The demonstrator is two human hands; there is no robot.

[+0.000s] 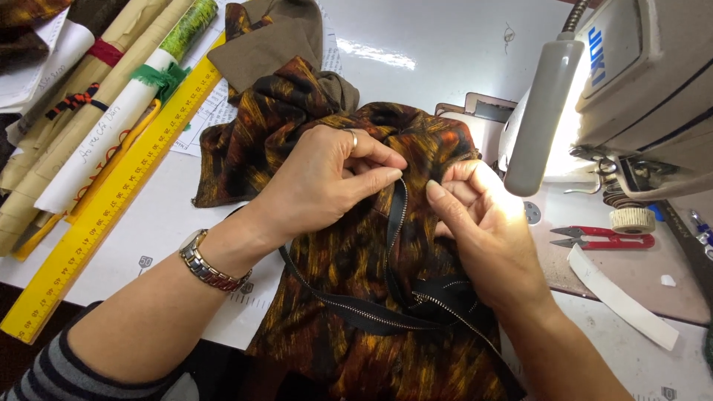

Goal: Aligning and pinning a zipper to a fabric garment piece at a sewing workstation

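On the white table (445, 52), in front of the sewing machine (646, 82): my left hand (327, 182) and right hand (483, 223) sit close together, both pinched on the black zipper (397, 223) against the brown-orange fabric (349, 260). Red snips (605, 238) lie right; yellow ruler (111, 200) left.
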